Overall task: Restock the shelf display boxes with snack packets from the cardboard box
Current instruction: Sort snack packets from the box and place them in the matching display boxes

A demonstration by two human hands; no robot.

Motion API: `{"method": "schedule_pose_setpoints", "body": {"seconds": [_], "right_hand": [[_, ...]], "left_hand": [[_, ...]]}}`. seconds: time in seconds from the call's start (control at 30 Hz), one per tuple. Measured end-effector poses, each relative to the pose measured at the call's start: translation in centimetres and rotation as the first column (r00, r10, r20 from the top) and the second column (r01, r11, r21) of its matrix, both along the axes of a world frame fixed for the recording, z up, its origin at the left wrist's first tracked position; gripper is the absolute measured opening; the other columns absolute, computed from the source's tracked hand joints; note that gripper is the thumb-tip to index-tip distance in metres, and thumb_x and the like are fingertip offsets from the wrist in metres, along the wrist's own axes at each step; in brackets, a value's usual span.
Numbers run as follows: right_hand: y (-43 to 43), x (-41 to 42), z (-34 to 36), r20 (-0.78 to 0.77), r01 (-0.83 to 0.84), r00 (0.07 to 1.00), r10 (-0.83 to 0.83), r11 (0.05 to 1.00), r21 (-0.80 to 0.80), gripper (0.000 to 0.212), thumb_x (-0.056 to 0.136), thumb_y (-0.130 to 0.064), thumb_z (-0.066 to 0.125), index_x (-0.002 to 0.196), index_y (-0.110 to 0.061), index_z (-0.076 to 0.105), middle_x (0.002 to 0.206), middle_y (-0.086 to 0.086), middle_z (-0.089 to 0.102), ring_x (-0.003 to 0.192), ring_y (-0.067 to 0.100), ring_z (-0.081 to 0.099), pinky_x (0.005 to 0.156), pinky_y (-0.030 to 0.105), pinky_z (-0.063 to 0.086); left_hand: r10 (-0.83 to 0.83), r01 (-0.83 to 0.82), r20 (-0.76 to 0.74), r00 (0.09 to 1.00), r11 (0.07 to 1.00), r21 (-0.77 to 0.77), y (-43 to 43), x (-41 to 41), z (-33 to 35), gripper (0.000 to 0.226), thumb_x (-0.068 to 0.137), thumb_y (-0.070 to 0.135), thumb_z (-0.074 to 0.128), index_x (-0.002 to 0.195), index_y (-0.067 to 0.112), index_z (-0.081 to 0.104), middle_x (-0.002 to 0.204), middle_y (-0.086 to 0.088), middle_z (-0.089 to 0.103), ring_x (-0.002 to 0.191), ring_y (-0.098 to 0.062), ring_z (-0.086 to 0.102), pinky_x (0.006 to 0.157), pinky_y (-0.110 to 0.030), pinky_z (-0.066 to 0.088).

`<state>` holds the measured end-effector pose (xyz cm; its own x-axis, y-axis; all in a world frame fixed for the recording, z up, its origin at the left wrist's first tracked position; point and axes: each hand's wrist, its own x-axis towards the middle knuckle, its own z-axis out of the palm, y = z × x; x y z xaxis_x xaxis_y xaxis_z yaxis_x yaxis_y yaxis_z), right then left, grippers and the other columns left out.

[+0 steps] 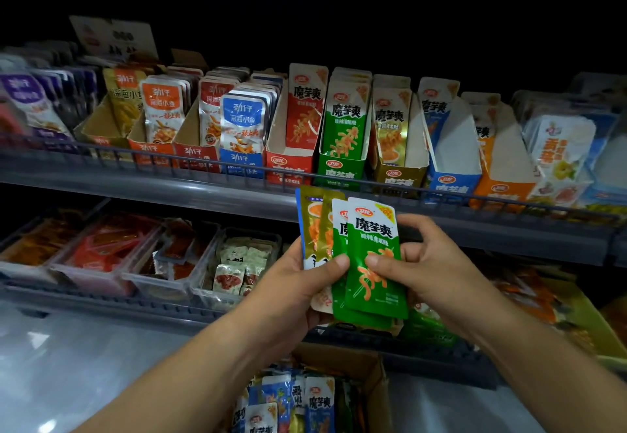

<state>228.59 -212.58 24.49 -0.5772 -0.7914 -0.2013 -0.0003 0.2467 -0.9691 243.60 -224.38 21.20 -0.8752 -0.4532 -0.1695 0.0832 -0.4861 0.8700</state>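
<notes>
Snack packets (356, 256) fan out between my hands just below the green display box (342, 157) on the upper shelf (203, 191). My left hand (305, 283) grips the stack, gold and green, thumb across the front; my right hand (420, 263) pinches the front green packet (373, 263). Directly beneath them sits the open cardboard box (369, 381), holding more packets.
</notes>
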Motion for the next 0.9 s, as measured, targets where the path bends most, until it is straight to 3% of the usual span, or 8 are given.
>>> {"method": "schedule_pose_setpoints", "body": {"seconds": [0.07, 0.13, 0.23, 0.3, 0.37, 0.5, 0.73, 0.9], "right_hand": [[0.1, 0.3, 0.1, -0.059, -0.033, 0.998, 0.035, 0.999, 0.034, 0.078, 0.083, -0.016, 0.079, 0.143, -0.033, 0.032, 0.091, 0.008, 0.078, 0.081, 0.025, 0.077, 0.060, 0.035, 0.058], [0.1, 0.5, 0.7, -0.139, -0.075, 0.987, 0.085, 0.994, 0.077, 0.071, 0.084, -0.022, 0.078, 0.139, -0.035, 0.037, 0.092, 0.004, 0.078, 0.081, 0.020, 0.076, 0.062, 0.034, 0.058], [-0.5, -1.2, 2.3, -0.255, 0.016, 0.967, 0.005, 0.997, 0.080, 0.066, 0.085, -0.032, 0.076, 0.141, -0.030, 0.041, 0.096, -0.002, 0.077, 0.078, 0.014, 0.075, 0.057, 0.029, 0.052], [-1.5, -2.7, 3.9, -0.211, 0.057, 0.976, -0.049, 0.998, 0.033, 0.060, 0.087, -0.028, 0.073, 0.139, -0.023, 0.044, 0.097, 0.000, 0.078, 0.077, 0.018, 0.074, 0.049, 0.029, 0.048], [-2.7, -3.7, 5.4, -0.127, 0.004, 0.992, -0.001, 1.000, 0.024, 0.043, 0.090, -0.018, 0.071, 0.129, -0.013, 0.055, 0.095, 0.006, 0.078, 0.072, 0.016, 0.072, 0.043, 0.025, 0.047], [-4.7, -4.5, 6.9, -0.075, -0.094, 0.992, 0.101, 0.992, 0.089, 0.014, 0.092, -0.008, 0.066, 0.105, -0.004, 0.063, 0.085, 0.011, 0.076, 0.069, 0.015, 0.072, 0.046, 0.023, 0.054], [-5.7, -4.2, 7.6, -0.129, -0.201, 0.967, 0.218, 0.971, 0.132, 0.023, 0.089, -0.009, 0.069, 0.111, -0.006, 0.064, 0.096, 0.014, 0.077, 0.071, 0.015, 0.070, 0.044, 0.021, 0.049], [-5.9, -4.5, 7.6, -0.143, -0.205, 0.963, 0.226, 0.967, 0.148, 0.018, 0.091, -0.006, 0.066, 0.109, -0.005, 0.062, 0.098, 0.018, 0.075, 0.075, 0.023, 0.072, 0.045, 0.023, 0.053]], "left_hand": [[-0.005, 0.005, 0.014, 1.000, 0.999, -0.034, 0.0, 0.2, 0.0, 0.057, 0.081, 0.010, 0.069, 0.135, 0.019, 0.055, 0.123, -0.010, 0.074, 0.112, -0.035, 0.072, 0.099, -0.057, 0.055], [0.003, -0.002, 0.027, 1.000, 0.998, -0.058, -0.1, 0.3, 0.1, 0.057, 0.081, 0.005, 0.070, 0.134, 0.019, 0.055, 0.121, -0.010, 0.075, 0.110, -0.035, 0.073, 0.097, -0.056, 0.056], [0.023, -0.021, 0.029, 0.999, 0.997, -0.075, -0.4, 0.4, 0.5, 0.050, 0.090, -0.006, 0.064, 0.132, 0.020, 0.055, 0.120, -0.010, 0.075, 0.109, -0.033, 0.073, 0.097, -0.056, 0.056], [0.034, -0.033, 0.023, 0.999, 0.997, -0.072, -0.5, 0.6, 0.9, 0.050, 0.092, -0.009, 0.061, 0.131, 0.022, 0.056, 0.120, -0.010, 0.075, 0.110, -0.032, 0.073, 0.097, -0.056, 0.056], [0.044, -0.044, 0.011, 0.999, 0.997, -0.064, -0.7, 0.8, 1.2, 0.053, 0.091, -0.011, 0.061, 0.131, 0.024, 0.056, 0.120, -0.010, 0.075, 0.111, -0.032, 0.072, 0.096, -0.055, 0.056], [0.070, -0.070, -0.002, 0.998, 0.995, -0.071, -1.1, 1.2, 1.6, 0.050, 0.091, -0.011, 0.061, 0.129, 0.021, 0.056, 0.118, -0.010, 0.076, 0.110, -0.031, 0.073, 0.095, -0.051, 0.058], [0.066, -0.069, -0.030, 0.997, 0.994, -0.086, -1.8, 1.6, 2.3, 0.053, 0.092, -0.010, 0.062, 0.135, 0.020, 0.054, 0.120, -0.008, 0.075, 0.112, -0.028, 0.072, 0.095, -0.047, 0.058], [0.085, -0.082, -0.043, 0.995, 0.995, 0.063, -1.9, 1.5, 2.5, 0.039, 0.097, -0.001, 0.057, 0.130, 0.018, 0.060, 0.117, -0.009, 0.076, 0.104, -0.030, 0.074, 0.088, -0.047, 0.060]]}}
